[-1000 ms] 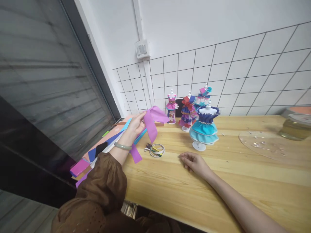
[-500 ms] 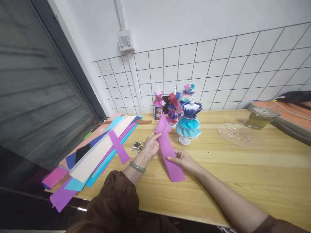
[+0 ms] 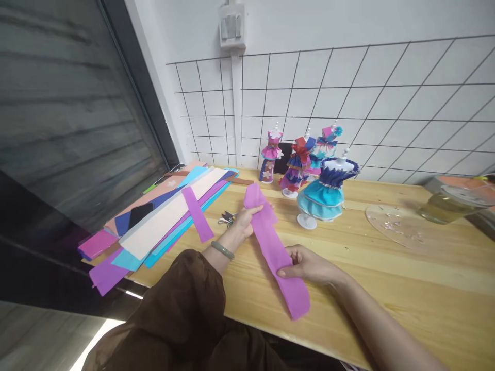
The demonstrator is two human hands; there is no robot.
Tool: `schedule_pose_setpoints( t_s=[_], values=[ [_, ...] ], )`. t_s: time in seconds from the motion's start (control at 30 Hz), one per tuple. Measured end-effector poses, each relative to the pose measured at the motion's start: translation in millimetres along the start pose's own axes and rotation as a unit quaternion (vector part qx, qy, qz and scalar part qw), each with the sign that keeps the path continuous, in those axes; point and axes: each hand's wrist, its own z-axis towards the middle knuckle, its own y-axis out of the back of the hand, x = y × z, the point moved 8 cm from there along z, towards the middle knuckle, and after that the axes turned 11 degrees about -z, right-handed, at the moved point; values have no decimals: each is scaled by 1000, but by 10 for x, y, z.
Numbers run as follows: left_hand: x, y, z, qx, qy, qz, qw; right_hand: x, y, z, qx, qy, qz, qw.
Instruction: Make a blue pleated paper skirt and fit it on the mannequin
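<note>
A long purple crepe paper strip [image 3: 270, 246] stretches between my two hands above the table. My left hand [image 3: 247, 219] pinches its upper part, thumb on top, where the strip folds over on itself. Lower down, my right hand [image 3: 299, 263] grips the strip with the thumb across its face; the free end hangs past it toward the table's front edge. Left of my hands, a shorter purple strip [image 3: 198, 215] lies partly on the stack of coloured paper [image 3: 154, 226]. Scissors [image 3: 227, 218] rest beside my left wrist, partly hidden.
Several small dress forms in paper outfits, the nearest a blue ruffled dress [image 3: 323, 198], stand behind my hands. At the right are a round clear plate [image 3: 390, 224] with small bits and a glass cup [image 3: 441, 206]. A phone [image 3: 139, 214] lies on the papers; a wire grid [image 3: 309, 93] backs the table.
My right hand has slid down and toward me along the purple strip, away from my left hand, so more of it is stretched out. The view has turned slightly left.
</note>
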Motion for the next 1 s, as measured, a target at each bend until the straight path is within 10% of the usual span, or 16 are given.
schedule_pose_setpoints(
  t_s=[0.43,0.7,1.0],
  values=[
    [-136,38,85,33,-51,-34,998,19,298,-285,32,-50,-83,995],
    [180,-152,-107,84,28,41,995,-150,563,-35,-178,-31,46,982],
    [375,-190,-165,99,51,95,989,-245,812,-35,-283,7,110,953]
  ],
)
